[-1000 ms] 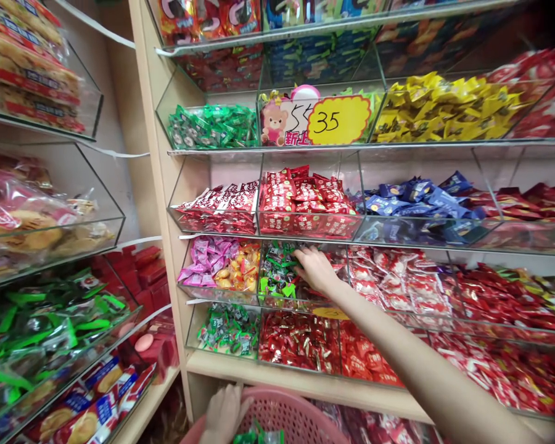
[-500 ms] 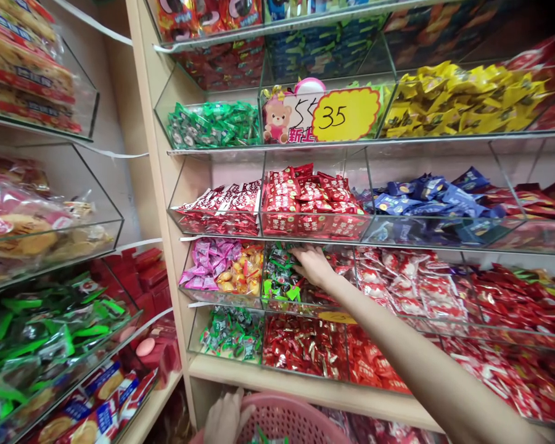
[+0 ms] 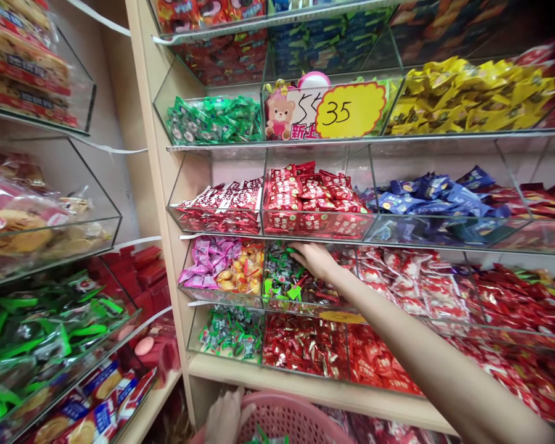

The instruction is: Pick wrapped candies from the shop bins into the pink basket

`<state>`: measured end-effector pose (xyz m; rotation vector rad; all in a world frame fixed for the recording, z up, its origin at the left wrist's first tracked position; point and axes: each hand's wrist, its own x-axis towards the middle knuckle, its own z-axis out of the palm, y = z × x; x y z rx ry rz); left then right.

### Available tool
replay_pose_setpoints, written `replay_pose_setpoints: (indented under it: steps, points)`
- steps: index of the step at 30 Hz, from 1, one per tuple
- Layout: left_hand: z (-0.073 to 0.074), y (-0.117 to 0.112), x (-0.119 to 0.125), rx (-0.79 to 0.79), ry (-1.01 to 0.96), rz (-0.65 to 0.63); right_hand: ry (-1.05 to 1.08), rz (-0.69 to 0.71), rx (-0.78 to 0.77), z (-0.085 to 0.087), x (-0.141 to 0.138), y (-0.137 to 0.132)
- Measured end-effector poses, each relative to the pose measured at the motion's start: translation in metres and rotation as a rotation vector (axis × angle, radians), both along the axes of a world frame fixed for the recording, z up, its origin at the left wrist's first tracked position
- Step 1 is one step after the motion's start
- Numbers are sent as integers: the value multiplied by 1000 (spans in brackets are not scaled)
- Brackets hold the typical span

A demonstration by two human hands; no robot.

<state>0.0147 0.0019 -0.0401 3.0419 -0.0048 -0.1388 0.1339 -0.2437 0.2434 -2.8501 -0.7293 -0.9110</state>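
My right hand (image 3: 313,259) reaches into a clear acrylic bin of green and red wrapped sweets (image 3: 282,277), its fingers down among the wrappers. Whether it holds a sweet is hidden. Low in the view, my left hand (image 3: 224,417) grips the rim of a pink plastic mesh basket (image 3: 296,419). A few green-wrapped sweets (image 3: 263,435) lie in the basket.
Tiers of acrylic bins on a pale wooden shelf unit (image 3: 164,185) hold wrapped sweets in green, yellow, blue, pink and red. A yellow price sign reading 35 (image 3: 350,110) stands on an upper tier. More bins of packaged snacks (image 3: 41,327) slope out on the left.
The view has shifted slightly, so the shelves sit a little further left. My right hand stays in the same bin, and my left hand stays on the basket rim.
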Motion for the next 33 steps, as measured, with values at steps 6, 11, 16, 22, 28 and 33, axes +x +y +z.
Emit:
replay_pose_setpoints:
  steps: [6, 11, 16, 22, 28, 33]
  points:
    - [2, -1, 1, -10, 8, 0, -44, 37, 185, -6, -5, -12]
    - [5, -1, -1, -15, 11, 2, 2, 147, 533, -11, -8, -24]
    - [8, -3, -2, -14, -8, -9, 162, 380, 778, -16, -41, -22]
    - [10, -6, -2, -4, -11, -10, 616, 494, 1030, -37, -98, -4]
    - [7, -6, -5, 29, -13, -8, 1081, 591, 1279, -94, -129, 18]
    - [5, -7, -6, 42, -12, -21, 1239, 645, 1450, -121, -137, 26]
